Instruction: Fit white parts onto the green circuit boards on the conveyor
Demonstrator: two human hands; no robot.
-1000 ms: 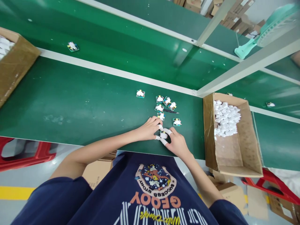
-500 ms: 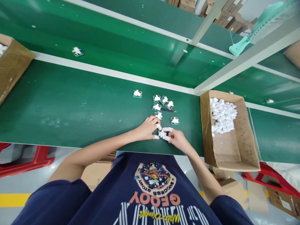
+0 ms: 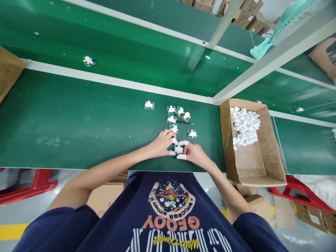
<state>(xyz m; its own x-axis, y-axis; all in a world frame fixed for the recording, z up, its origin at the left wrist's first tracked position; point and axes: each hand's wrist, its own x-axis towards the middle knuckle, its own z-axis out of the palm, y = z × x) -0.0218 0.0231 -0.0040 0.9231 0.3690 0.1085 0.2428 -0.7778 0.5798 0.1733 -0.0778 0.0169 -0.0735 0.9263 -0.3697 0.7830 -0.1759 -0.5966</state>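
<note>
My left hand [image 3: 160, 144] and my right hand [image 3: 194, 155] meet at the front of the green belt, with white finger cots on several fingertips. Between their fingertips they pinch a small circuit board with a white piece on it [image 3: 179, 149], and the board is partly hidden. Just beyond my hands lie several similar boards, such as one [image 3: 192, 133] to the right and one [image 3: 173, 128] ahead. Slim dark tweezers [image 3: 185, 122] rest among them.
To the right of my hands stands an open cardboard box [image 3: 252, 164] holding a heap of white pieces. A white rail [image 3: 118, 82] runs behind the belt, with a second green belt beyond it. Another cardboard box [image 3: 9, 71] sits at the far left.
Both hands still hold the small board, their fingertips shifted slightly around it. The whole scene has drifted a little left and up in view.
</note>
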